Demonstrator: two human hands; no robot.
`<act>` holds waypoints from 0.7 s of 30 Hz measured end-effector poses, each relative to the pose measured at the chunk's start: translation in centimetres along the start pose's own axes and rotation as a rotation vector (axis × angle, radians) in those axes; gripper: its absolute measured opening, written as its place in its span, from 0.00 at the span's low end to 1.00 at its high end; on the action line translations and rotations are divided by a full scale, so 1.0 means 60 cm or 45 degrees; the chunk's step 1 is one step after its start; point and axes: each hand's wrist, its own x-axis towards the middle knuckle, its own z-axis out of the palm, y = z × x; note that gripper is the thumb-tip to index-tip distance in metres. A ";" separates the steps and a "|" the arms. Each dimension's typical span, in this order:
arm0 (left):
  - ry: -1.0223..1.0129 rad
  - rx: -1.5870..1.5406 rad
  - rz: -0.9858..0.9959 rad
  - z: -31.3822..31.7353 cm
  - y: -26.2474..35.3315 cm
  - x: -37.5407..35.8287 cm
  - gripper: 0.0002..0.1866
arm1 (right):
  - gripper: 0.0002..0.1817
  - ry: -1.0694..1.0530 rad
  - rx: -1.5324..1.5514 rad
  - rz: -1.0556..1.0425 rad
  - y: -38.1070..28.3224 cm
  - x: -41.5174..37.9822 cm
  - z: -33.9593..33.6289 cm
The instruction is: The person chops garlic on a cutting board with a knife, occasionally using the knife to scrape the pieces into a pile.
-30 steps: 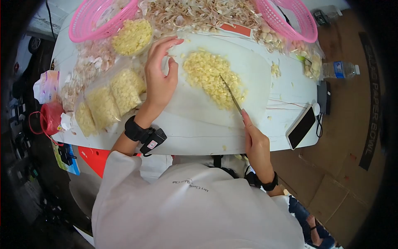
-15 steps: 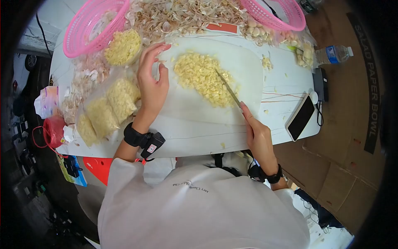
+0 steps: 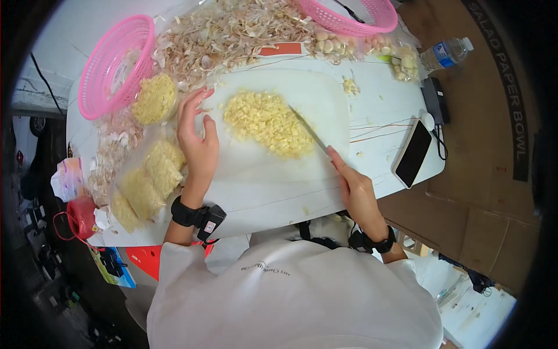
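Observation:
A pile of chopped garlic (image 3: 264, 123) lies on a white cutting board (image 3: 250, 168). My right hand (image 3: 358, 195) grips a knife (image 3: 308, 129) by its handle, which is mostly hidden in the fingers. The blade points up and left along the right edge of the garlic, its tip near the pile's upper right. On the left side of the board is my left hand (image 3: 197, 139), fingers apart and slightly curved, with nothing in it. Beside it are a round container of chopped garlic (image 3: 155, 100) and a clear bag of chopped garlic (image 3: 142, 192).
Garlic skins (image 3: 215, 43) heap along the far side, between a pink basket (image 3: 87, 87) and another pink basket (image 3: 349, 26). Bags of whole cloves (image 3: 404, 61) lie far right. A phone (image 3: 413, 154), a water bottle (image 3: 446, 54) and a large cardboard box (image 3: 465, 116) are to the right.
The whole view has shifted and turned a little, so the table's things appear further left. Both hands keep nearly the same poses, and the knife stays at the garlic's right side.

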 end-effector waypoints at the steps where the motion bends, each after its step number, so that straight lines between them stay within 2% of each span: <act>1: -0.009 -0.007 -0.022 -0.001 0.000 -0.001 0.26 | 0.38 -0.052 -0.035 -0.003 -0.001 -0.002 0.002; 7: -0.057 0.021 0.006 -0.006 -0.009 -0.005 0.25 | 0.41 -0.150 -0.207 0.019 0.001 -0.010 0.011; 8: -0.046 0.056 0.012 -0.007 -0.017 -0.010 0.24 | 0.40 -0.134 -0.068 -0.004 0.004 -0.007 0.009; 9: -0.040 0.072 0.033 -0.008 -0.029 -0.013 0.24 | 0.41 -0.274 -0.047 0.076 -0.002 -0.001 -0.005; 12: -0.055 -0.031 0.066 -0.008 -0.052 -0.017 0.20 | 0.40 -0.004 -0.051 -0.127 0.013 -0.012 0.033; 13: -0.055 -0.053 0.055 -0.003 -0.052 -0.019 0.21 | 0.39 -0.137 0.027 -0.009 -0.009 -0.008 0.008; 14: -0.053 -0.055 0.039 -0.002 -0.056 -0.020 0.21 | 0.39 -0.071 -0.015 0.042 -0.008 -0.009 0.006; 16: -0.079 0.035 0.041 -0.007 -0.080 -0.015 0.21 | 0.39 -0.212 -0.063 0.004 -0.013 -0.006 0.016; 21: -0.095 0.026 0.041 -0.014 -0.086 -0.006 0.22 | 0.38 -0.131 -0.097 -0.040 -0.008 -0.004 0.032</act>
